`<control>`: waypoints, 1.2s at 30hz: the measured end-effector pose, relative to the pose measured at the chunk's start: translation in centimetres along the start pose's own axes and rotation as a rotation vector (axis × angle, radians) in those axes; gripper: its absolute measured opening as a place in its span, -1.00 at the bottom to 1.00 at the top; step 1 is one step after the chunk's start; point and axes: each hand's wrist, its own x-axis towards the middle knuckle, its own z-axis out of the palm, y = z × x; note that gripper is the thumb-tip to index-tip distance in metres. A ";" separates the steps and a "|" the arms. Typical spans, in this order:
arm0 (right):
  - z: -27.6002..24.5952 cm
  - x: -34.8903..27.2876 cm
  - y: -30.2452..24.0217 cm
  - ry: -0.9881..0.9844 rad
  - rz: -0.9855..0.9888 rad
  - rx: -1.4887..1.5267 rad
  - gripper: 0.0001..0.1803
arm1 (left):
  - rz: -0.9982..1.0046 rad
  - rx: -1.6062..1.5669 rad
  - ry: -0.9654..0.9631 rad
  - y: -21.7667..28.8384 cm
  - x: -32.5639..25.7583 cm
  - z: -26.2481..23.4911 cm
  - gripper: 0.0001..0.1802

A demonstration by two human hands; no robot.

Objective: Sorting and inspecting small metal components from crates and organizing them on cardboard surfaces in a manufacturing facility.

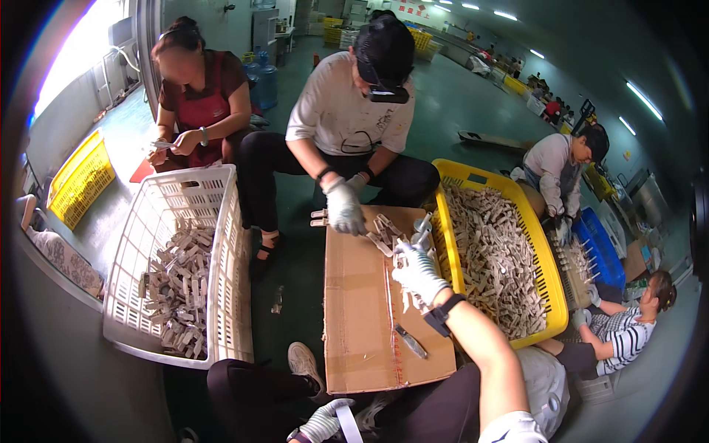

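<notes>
My gloved right hand (419, 275) reaches over a cardboard-topped surface (362, 310) toward its far right corner. Its fingers are curled in among small pale clip-like pieces (385, 230); what they grip is too small to make out. Just beyond the fingertips is a blue-grey object (422, 227) of unclear kind. Low in the view, by my leg, my gloved left hand (325, 421) is closed on a flat white strip (349, 425). A short grey hand tool (410, 342) lies on the near half of the cardboard.
A yellow crate (550, 292) heaped with pale pieces stands at the right, a white crate (230, 295) partly filled at the left. Opposite me sits a co-worker, whose gloved hand (344, 208) is over the cardboard's far edge. Other people sit left and right; a blue crate (600, 244) is farther right.
</notes>
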 end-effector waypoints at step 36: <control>1.5 -14.0 3.3 -0.073 -0.205 -0.136 -0.62 | -0.216 -0.535 -0.081 -6.6 3.7 -5.3 -0.64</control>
